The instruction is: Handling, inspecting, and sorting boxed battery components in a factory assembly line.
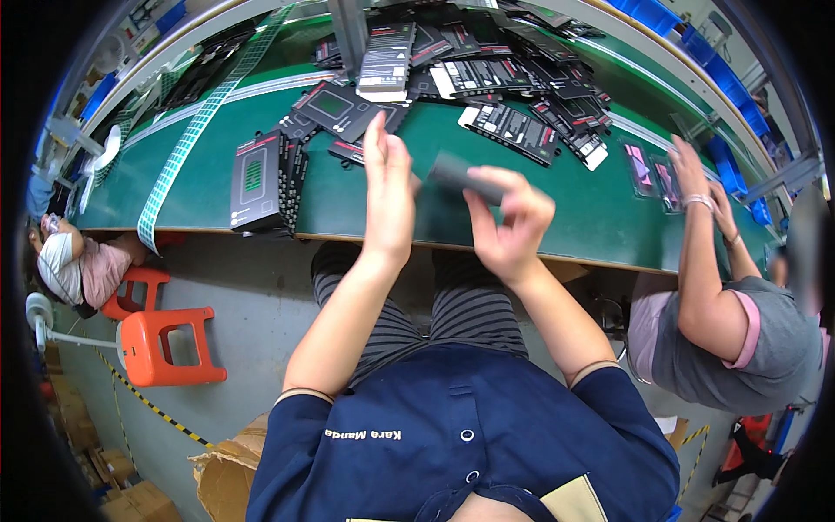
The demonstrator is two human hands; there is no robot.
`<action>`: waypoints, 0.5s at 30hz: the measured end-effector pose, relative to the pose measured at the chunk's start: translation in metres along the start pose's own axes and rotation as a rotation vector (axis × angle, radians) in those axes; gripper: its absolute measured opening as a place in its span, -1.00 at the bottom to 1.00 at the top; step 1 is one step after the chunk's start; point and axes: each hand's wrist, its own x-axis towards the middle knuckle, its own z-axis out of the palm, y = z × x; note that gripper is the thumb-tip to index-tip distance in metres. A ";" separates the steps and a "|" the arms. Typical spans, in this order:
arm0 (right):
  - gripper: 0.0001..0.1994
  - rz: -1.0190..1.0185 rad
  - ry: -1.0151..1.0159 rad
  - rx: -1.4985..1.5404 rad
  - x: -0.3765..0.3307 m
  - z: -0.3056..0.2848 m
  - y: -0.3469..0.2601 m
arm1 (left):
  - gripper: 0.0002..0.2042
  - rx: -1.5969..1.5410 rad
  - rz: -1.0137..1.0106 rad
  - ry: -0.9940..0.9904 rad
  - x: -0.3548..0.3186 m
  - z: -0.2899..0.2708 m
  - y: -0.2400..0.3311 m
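Note:
Over the green table [348, 196], my left hand [389, 196] is held upright with its fingers stretched out, and nothing shows in it. To its right, my right hand [515, 217] pinches a dark, flat, slab-like piece [461, 177] between thumb and fingers. That piece is smeared by motion, so its exact kind does not show. Left of my left hand stands a row of flat black boxes [255, 187] with a green panel on the front one. Just beyond my hands, another black box with a green window [335, 109] lies on the table.
A heap of black boxes [496, 78] covers the table's far middle, around a metal post [350, 39]. A green-and-white label strip [187, 117] hangs over the left edge. At right, a co-worker's hands [693, 178] are near pink-and-black pieces [644, 170]. Orange stools [170, 348] stand left.

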 end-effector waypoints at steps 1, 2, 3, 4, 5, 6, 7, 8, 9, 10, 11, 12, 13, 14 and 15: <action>-0.62 -0.102 -0.127 0.008 0.003 -0.002 -0.006 | -0.21 -0.210 -0.399 -0.035 0.001 -0.008 0.015; -0.66 -0.147 -0.359 -0.041 0.012 -0.005 -0.015 | -0.19 -0.108 -0.324 -0.182 0.001 -0.025 0.019; -0.69 -0.192 -0.591 -0.094 0.019 -0.008 -0.021 | -0.18 -0.005 -0.250 -0.330 -0.001 -0.038 0.021; -0.72 -0.170 -0.648 -0.126 0.021 -0.009 -0.013 | -0.22 0.222 0.063 -0.199 -0.008 -0.039 0.030; -0.70 -0.070 -0.681 -0.280 0.028 -0.019 -0.004 | -0.31 0.627 0.367 -0.001 0.004 -0.063 0.032; -0.63 0.087 -0.666 -0.535 0.032 -0.029 0.013 | -0.41 0.452 0.377 0.087 0.006 -0.076 0.053; -0.53 0.247 -0.644 -0.795 0.030 -0.041 0.031 | -0.45 0.418 0.395 0.174 0.014 -0.097 0.071; -0.40 0.357 -0.678 -1.022 0.018 -0.058 0.046 | -0.52 0.470 0.418 0.208 0.029 -0.127 0.086; -0.26 0.474 -0.708 -1.254 0.007 -0.072 0.057 | -0.58 0.639 0.437 0.302 0.040 -0.148 0.095; -0.16 0.547 -0.851 -1.211 0.012 -0.071 0.043 | -0.58 0.938 0.436 0.339 0.047 -0.182 0.103; -0.22 0.406 -0.842 -1.242 0.007 -0.072 0.031 | -0.57 1.449 0.336 0.399 0.051 -0.186 0.104; -0.28 0.498 -0.910 -1.092 0.015 -0.061 0.006 | -0.57 1.769 0.354 0.508 0.043 -0.168 0.097; -0.34 0.586 -0.968 -0.939 0.026 -0.050 -0.020 | -0.57 2.086 0.373 0.619 0.032 -0.138 0.085; -0.43 0.451 -0.841 -0.711 0.015 -0.048 -0.028 | -0.63 2.115 0.715 0.682 0.025 -0.114 0.067; -0.51 0.325 -0.711 -0.503 0.004 -0.052 -0.029 | -0.67 1.911 0.568 0.337 0.013 -0.060 0.069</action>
